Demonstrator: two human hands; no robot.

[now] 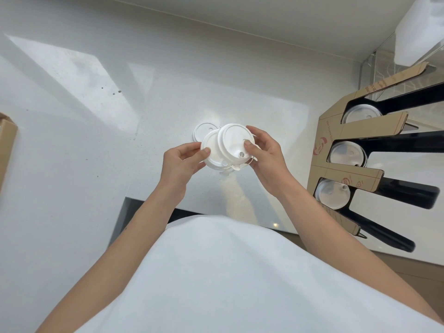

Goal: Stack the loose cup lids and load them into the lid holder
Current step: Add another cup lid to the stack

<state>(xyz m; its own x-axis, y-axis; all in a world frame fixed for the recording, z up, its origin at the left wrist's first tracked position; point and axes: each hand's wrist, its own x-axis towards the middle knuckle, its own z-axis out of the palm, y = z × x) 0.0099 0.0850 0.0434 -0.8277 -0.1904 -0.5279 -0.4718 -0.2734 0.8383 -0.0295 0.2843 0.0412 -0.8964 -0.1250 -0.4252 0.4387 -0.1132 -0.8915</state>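
Observation:
Above the white counter I hold a loose bunch of white cup lids [228,147] between both hands. My left hand [182,162] pinches the lower lid at its left rim. My right hand [264,155] grips the upper lid, thumb on top near the sip hole. One more white lid [203,131] lies flat on the counter just behind the bunch. The lid holder [353,131], brown cardboard front with black slots, stands at the right; each of its three visible slots holds lids.
The white counter [96,140] spreads to the left and back, and its front edge runs just before my body. A brown cardboard box edge [7,140] shows at far left. A clear acrylic box [384,66] stands behind the holder.

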